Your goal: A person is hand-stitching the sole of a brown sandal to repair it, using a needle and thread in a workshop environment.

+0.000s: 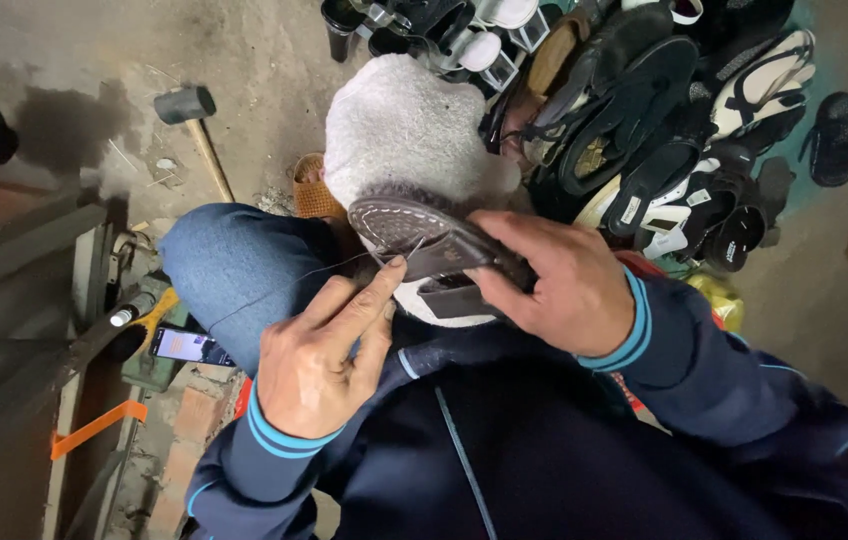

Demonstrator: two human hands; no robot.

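Head view: right hand (554, 285) clamped around a dark shoe (434, 245) held sole-up, left hand (329, 350) just beside it, pinching a thread (284, 287) at the stitched rim — likely to snap or slip if tugged askew.

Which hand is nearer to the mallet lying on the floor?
Left. The left hand pinches thread at the shoe sole, below and right of the mallet; the right hand grips the shoe farther right.
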